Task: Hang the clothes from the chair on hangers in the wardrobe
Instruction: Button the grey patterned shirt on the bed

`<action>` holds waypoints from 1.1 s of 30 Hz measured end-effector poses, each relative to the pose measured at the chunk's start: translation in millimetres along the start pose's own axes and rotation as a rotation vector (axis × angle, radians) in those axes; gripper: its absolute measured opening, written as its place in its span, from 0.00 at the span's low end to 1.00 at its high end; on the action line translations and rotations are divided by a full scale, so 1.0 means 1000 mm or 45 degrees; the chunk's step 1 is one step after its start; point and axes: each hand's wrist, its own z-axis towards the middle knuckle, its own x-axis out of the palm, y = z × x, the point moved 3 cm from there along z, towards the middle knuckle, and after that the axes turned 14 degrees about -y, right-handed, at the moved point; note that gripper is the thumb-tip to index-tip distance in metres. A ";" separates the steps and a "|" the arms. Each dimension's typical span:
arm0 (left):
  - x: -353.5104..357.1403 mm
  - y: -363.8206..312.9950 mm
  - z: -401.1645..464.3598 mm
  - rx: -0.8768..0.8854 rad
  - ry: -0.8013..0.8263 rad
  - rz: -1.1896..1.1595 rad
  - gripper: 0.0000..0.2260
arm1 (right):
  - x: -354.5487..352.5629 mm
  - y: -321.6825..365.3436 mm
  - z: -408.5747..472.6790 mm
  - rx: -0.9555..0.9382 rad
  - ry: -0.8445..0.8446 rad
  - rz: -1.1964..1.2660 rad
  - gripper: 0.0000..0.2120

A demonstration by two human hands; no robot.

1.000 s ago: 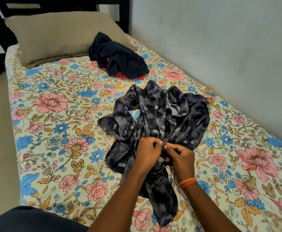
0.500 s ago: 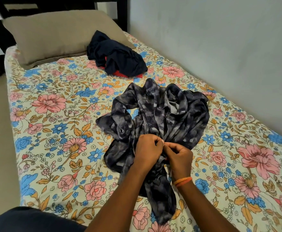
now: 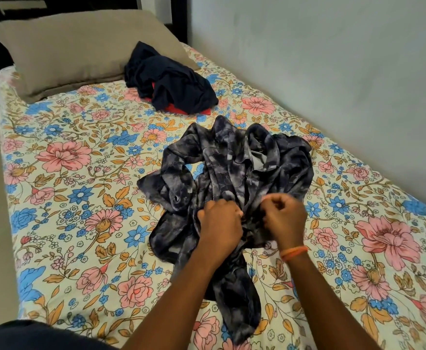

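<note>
Head view: both hands, left hand (image 3: 219,223) and right hand (image 3: 284,219), fingers curled, pinch a crumpled dark patterned shirt (image 3: 232,173) on the bed (image 3: 68,198). Navy clothes (image 3: 171,82) wait beyond. No hanger or wardrobe visible; nothing appears hung yet.

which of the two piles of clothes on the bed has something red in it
The navy pile by the pillow: red fabric shows under its near edge. The mottled grey shirt the hands are working on has none.

- One head-worn wide-angle view looks forward and down along the bed (image 3: 68,223) toward the pillow (image 3: 75,51).
- It sits close above the forearms, with the wall (image 3: 333,59) on the right.
</note>
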 end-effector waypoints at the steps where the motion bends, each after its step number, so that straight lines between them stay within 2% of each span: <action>1: 0.000 -0.003 -0.002 0.096 -0.014 0.090 0.09 | 0.002 0.008 0.016 -0.236 -0.067 -0.143 0.05; 2: 0.001 -0.005 -0.004 0.193 -0.039 0.149 0.09 | 0.008 0.016 0.032 -0.438 -0.041 -0.268 0.11; 4: 0.001 -0.010 -0.005 0.369 -0.098 0.200 0.12 | 0.033 0.022 0.068 -0.705 0.255 -0.596 0.27; 5: 0.002 -0.013 -0.003 0.426 -0.098 0.214 0.15 | 0.045 0.022 0.084 -0.813 0.391 -0.797 0.29; 7: 0.003 -0.018 0.001 0.459 -0.023 0.242 0.21 | 0.058 0.023 0.109 -0.964 0.519 -1.009 0.17; 8: 0.004 -0.020 0.002 0.448 0.045 0.273 0.21 | 0.058 0.023 0.120 -0.975 0.536 -1.000 0.11; 9: 0.003 -0.020 0.003 0.437 0.102 0.308 0.19 | 0.057 0.022 0.129 -0.957 0.515 -0.950 0.09; 13: 0.005 -0.013 0.008 0.367 0.129 0.259 0.12 | 0.035 0.011 0.151 -0.795 0.327 -0.834 0.11; 16: 0.001 -0.011 0.009 0.372 0.187 0.209 0.11 | 0.025 -0.005 0.137 -0.622 0.228 -0.697 0.15; 19: -0.006 -0.011 0.016 0.253 0.205 -0.023 0.11 | 0.015 -0.003 0.099 -0.492 -0.104 -0.385 0.19; 21: -0.007 -0.010 0.027 0.150 0.129 -0.109 0.06 | 0.013 0.001 0.071 -0.408 -0.289 -0.190 0.16; 23: -0.003 -0.017 0.039 0.145 0.048 -0.001 0.06 | 0.020 -0.002 0.055 -0.301 -0.289 -0.075 0.07; 25: 0.005 -0.027 0.048 0.130 0.010 0.071 0.08 | 0.033 -0.008 0.049 -0.041 -0.170 -0.060 0.13; 27: 0.014 -0.035 0.056 0.086 0.010 0.057 0.10 | 0.041 -0.013 0.047 0.078 -0.122 -0.096 0.18; 30: 0.027 -0.033 0.069 -0.014 0.071 -0.002 0.16 | 0.044 -0.021 0.051 0.135 -0.175 -0.035 0.15; 33: 0.030 -0.025 0.076 -0.180 0.117 -0.140 0.18 | 0.046 -0.035 0.050 0.382 -0.279 0.275 0.06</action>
